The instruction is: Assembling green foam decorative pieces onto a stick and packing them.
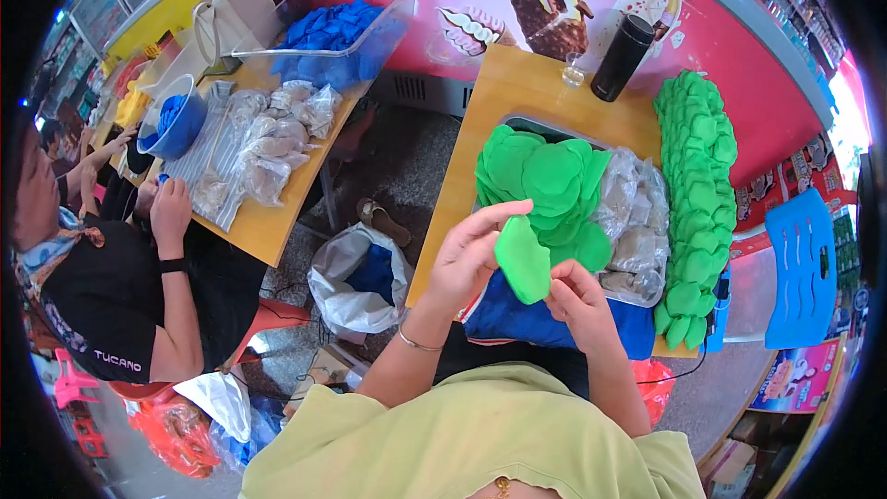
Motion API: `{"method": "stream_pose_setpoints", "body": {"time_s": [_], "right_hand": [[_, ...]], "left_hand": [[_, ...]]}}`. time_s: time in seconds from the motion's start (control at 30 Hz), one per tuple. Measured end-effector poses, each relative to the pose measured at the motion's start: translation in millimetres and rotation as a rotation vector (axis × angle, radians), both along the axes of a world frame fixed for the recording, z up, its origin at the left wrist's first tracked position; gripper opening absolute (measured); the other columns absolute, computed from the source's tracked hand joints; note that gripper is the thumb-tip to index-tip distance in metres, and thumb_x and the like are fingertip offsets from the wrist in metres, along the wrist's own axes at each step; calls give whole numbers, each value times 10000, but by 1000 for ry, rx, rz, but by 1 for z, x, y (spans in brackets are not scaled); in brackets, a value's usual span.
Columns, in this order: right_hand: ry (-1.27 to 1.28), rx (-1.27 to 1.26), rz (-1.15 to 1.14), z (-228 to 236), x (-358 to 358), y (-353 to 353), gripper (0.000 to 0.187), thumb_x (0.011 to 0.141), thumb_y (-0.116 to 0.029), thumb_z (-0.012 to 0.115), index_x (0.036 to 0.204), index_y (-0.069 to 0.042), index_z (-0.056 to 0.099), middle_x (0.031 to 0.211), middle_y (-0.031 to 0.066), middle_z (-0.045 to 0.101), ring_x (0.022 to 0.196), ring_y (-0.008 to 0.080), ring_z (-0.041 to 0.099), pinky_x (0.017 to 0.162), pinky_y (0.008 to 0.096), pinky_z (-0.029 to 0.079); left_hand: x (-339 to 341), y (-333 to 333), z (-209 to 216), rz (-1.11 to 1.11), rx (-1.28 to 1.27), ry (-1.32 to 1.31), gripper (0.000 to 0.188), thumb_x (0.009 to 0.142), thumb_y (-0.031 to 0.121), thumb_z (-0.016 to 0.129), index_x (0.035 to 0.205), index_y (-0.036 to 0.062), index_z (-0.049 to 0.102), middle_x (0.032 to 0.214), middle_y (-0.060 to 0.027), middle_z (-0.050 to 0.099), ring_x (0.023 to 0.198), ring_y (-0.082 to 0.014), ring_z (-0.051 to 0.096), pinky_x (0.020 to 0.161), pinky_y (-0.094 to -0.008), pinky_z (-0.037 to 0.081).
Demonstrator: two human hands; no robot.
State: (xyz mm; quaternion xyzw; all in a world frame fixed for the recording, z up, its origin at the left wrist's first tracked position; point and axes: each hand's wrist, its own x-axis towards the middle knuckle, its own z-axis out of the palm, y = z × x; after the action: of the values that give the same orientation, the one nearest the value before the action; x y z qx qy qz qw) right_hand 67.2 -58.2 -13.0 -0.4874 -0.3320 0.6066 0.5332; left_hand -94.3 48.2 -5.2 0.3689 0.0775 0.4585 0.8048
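Observation:
A bright green flat piece, rounded like a petal and perhaps foam or cloth, hangs upright between my hands. My left hand grips its upper left edge, fingers closed. The thumb and fingers of my right hand pinch its lower right edge. Just beyond, a heap of similar green pieces lies in a metal tray. Beside the heap in that tray are clear plastic bags with pale contents I cannot make out. A dark blue cloth lies at the table's near edge.
Rows of overlapping green pieces line the table's right side. A black flask and small glass stand at the back. To the left, a co-worker sits at another table with blue pieces. A white sack stands between the tables.

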Motion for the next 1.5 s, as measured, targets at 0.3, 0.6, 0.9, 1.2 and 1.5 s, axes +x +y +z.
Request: {"method": "stream_pose_setpoints", "body": {"time_s": [0.3, 0.6, 0.9, 1.2, 1.5], "right_hand": [[-140, 66, -14, -1, -6, -3, 128, 896, -127, 541, 984, -33, 539, 809, 2, 541, 676, 43, 447, 589, 182, 349], [-69, 233, -161, 1, -12, -3, 82, 883, -50, 543, 955, -13, 549, 824, 18, 549, 746, 61, 486, 654, 199, 388], [-576, 311, -211, -6, -7, 2, 112, 842, 41, 564, 943, -5, 576, 843, 37, 581, 723, 76, 516, 636, 210, 413], [-156, 140, -181, 9, -7, 0, 89, 854, -12, 563, 941, 5, 573, 832, 39, 579, 750, 99, 546, 673, 213, 433], [-367, 199, -208, 19, -20, 4, 101, 857, -1, 568, 957, -12, 556, 832, 16, 569, 762, 64, 527, 681, 190, 418]], "left_hand": [[6, 8, -7, 262, 299, 98, 60, 828, -12, 580, 862, 23, 544, 818, -8, 479, 758, -79, 470, 670, -199, 383], [4, 10, -22, 137, 276, 26, 74, 808, -31, 615, 827, 18, 564, 821, -24, 516, 721, -67, 483, 614, -191, 383], [4, 11, -18, 157, 203, 44, 121, 794, -21, 638, 912, -10, 611, 854, -24, 557, 736, -64, 516, 612, -195, 400], [4, 4, -18, 131, 219, 118, 110, 807, -30, 613, 916, -23, 627, 826, -17, 528, 731, -58, 479, 608, -183, 363], [0, 4, 2, 254, 354, 246, 102, 881, 44, 531, 862, -34, 594, 799, -26, 498, 738, -99, 461, 634, -231, 386]]}}
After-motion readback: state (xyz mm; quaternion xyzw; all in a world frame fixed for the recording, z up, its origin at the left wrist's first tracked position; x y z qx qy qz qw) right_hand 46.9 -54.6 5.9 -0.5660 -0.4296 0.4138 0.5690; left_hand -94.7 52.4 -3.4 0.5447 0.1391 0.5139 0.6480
